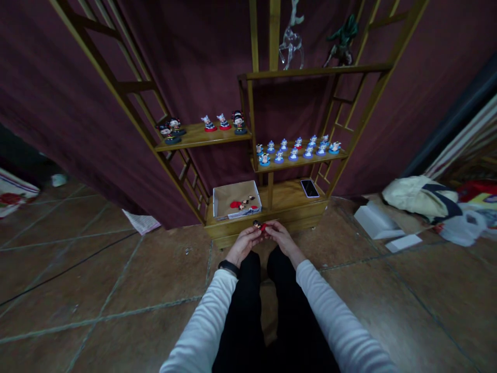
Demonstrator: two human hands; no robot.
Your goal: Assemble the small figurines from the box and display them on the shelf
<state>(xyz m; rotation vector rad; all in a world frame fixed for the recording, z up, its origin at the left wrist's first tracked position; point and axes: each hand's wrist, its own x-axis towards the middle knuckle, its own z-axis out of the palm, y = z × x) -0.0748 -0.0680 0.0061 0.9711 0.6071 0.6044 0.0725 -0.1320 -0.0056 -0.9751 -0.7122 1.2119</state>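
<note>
Between both hands, just in front of the low shelf, is a small figurine (258, 224) with a dark head and a red part at its right end. My left hand (245, 242) pinches it from the left, and my right hand (280, 235) has its fingers closed on the red part. Whether that part is joined to the figurine cannot be made out. Past the hands, an open cardboard box (225, 190) lies on the bottom shelf. Inside it are a red disc (235, 204) and several small dark-haired figurine pieces (244, 203).
On the left shelf (194, 137) stand several figurines; the right shelf (303, 161) carries rows of small blue-based ones. A phone (309, 188) rests at lower right. A clear deer figure (291, 41) and a dark green statue (345, 41) stand above. White cartons (376, 221) lie on the floor.
</note>
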